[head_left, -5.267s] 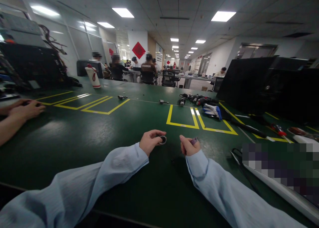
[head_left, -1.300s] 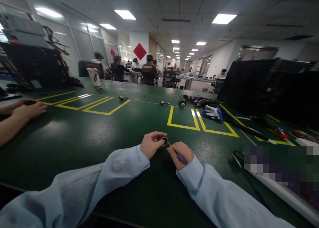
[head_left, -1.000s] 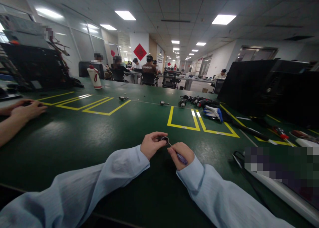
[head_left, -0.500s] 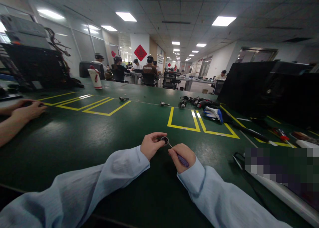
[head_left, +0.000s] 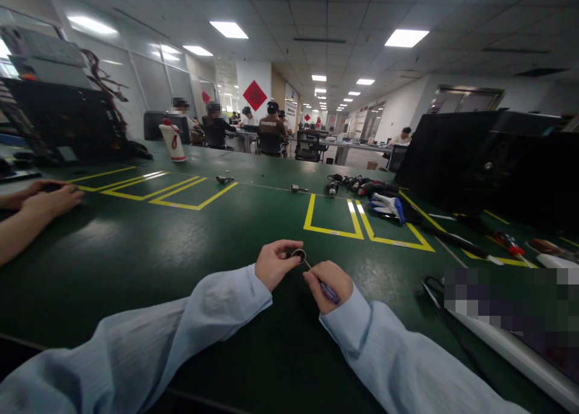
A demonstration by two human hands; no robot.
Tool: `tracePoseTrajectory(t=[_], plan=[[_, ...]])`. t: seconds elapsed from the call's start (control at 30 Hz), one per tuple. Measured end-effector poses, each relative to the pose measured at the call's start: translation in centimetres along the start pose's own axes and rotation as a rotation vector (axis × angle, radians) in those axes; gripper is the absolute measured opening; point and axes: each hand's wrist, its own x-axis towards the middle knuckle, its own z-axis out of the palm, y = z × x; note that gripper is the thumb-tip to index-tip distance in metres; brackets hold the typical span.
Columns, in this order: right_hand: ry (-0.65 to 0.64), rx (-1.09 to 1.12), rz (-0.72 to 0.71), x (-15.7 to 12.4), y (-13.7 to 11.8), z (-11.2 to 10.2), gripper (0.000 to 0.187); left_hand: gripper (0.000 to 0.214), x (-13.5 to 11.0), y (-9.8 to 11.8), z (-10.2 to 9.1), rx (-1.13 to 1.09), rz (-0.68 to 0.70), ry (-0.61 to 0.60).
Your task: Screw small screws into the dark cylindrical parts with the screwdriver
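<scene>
My left hand (head_left: pixel 275 268) is closed around a small round part with a metal rim (head_left: pixel 298 255), its dark opening facing me and to the right. In my right hand (head_left: pixel 332 281) is a screwdriver with a purple handle (head_left: pixel 330 293). Its thin shaft points up and left, and the tip is at the rim of the round part. Whether the tip goes inside the opening I cannot tell. Both hands are held above the green table (head_left: pixel 217 348).
Metal parts (head_left: pixel 298 188) lie beyond the yellow tape frames. A glove (head_left: pixel 386 207) and a red-handled screwdriver (head_left: pixel 510 243) lie at right, near a dark box (head_left: pixel 470 155). A white cup (head_left: pixel 173 143) stands far left. Another person's hands (head_left: pixel 54 198) are at the left edge.
My right hand has shifted slightly left with the screwdriver, nearer the round part. My left hand stays in place.
</scene>
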Motion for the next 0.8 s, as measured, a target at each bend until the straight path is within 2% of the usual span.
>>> tracePoseTrajectory(t=[0.63,0.8], plan=[[0.049,-0.018,-0.094,-0.16,0.11,0.15,0.015,0.028,-0.06,0.21,0.12,-0.049,-0.040,0.018],[0.011,-0.052,-0.068,-0.14,-0.46,-0.16,0.017,0.027,-0.03,0.34,0.15,-0.054,-0.040,0.026]])
